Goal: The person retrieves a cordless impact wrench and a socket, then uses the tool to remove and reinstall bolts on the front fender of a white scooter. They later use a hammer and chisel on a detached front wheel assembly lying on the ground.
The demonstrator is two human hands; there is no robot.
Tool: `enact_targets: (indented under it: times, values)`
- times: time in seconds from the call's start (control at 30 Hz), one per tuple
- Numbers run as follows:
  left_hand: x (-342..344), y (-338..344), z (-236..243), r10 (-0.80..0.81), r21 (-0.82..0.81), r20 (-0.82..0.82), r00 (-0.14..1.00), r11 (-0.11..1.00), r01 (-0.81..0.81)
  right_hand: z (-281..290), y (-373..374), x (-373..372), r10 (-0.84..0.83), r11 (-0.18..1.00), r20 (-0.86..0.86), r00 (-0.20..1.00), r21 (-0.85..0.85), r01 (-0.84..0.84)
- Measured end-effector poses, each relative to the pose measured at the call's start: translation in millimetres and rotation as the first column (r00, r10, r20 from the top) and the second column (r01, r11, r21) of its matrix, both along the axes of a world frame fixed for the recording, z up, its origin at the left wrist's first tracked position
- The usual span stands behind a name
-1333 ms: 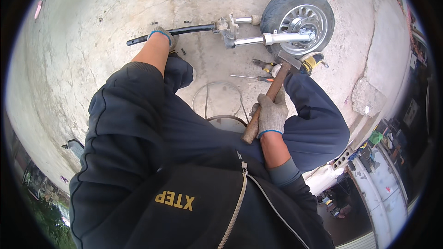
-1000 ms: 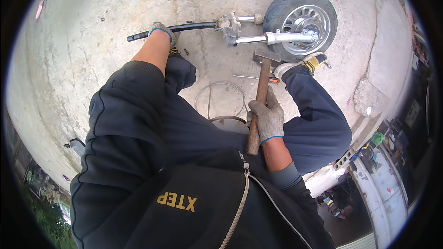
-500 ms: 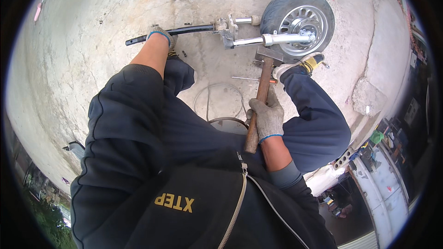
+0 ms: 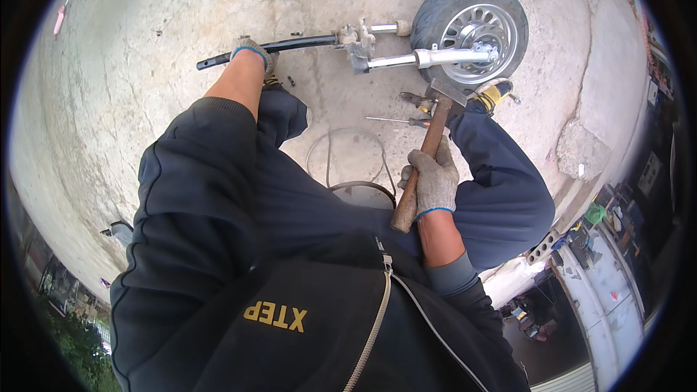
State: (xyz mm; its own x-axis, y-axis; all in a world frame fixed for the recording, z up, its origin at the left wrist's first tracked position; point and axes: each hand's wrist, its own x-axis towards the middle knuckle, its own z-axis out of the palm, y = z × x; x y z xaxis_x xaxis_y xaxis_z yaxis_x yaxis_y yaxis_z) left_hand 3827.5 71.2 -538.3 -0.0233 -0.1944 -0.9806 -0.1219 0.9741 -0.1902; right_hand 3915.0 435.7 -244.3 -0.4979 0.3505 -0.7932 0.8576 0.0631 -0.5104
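A front fork (image 4: 403,61) lies on the concrete, its black steering tube (image 4: 308,43) pointing left and its silver legs running right toward a wheel (image 4: 428,18) with a black tyre and silver rim. My gloved left hand (image 4: 254,52) is closed around the black tube near its left end; the fingers are partly hidden by the wrist. In my gloved right hand (image 4: 435,180) is a hammer (image 4: 438,125), gripped by the lower part of its wooden handle. Its metal head is raised over my right shoe, just below the wheel, touching nothing that I can make out.
Pliers (image 4: 415,100) and a screwdriver (image 4: 388,119) lie between the fork and my right leg. A wire loop (image 4: 329,152) rests near a round-rimmed object (image 4: 363,185) between my knees. Small dark parts (image 4: 291,80) are by my left foot. A pink-handled tool (image 4: 59,20) lies far left.
My right hand and the hammer have shifted to the right, uncovering the pliers. My left hand keeps its hold on the tube, and the fork and wheel look nearly unmoved.
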Motion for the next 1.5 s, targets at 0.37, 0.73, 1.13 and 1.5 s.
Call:
enact_targets:
  times: [0.37,0.73,1.13,1.5]
  values:
    - [14,-11,-13,0.374,-0.017,0.039,0.927,0.927,-0.374,-11,-18,15,0.252,0.955,0.097,0.963,-0.184,-0.232]
    - [27,-2,-7,-0.027,0.0,-0.397,0.917,1.0,0.029,-10,-38,12,0.324,0.936,0.159,0.933,-0.199,-0.291]
    - [12,13,39,-0.095,-0.062,-0.063,0.994,0.994,0.091,-13,-30,8,0.176,0.984,0.055,0.983,-0.035,-0.175]
    - [11,12,32,-0.104,-0.015,-0.187,0.977,0.995,0.103,5,-6,-13,-0.009,1.0,-0.004,1.0,0.03,0.009]
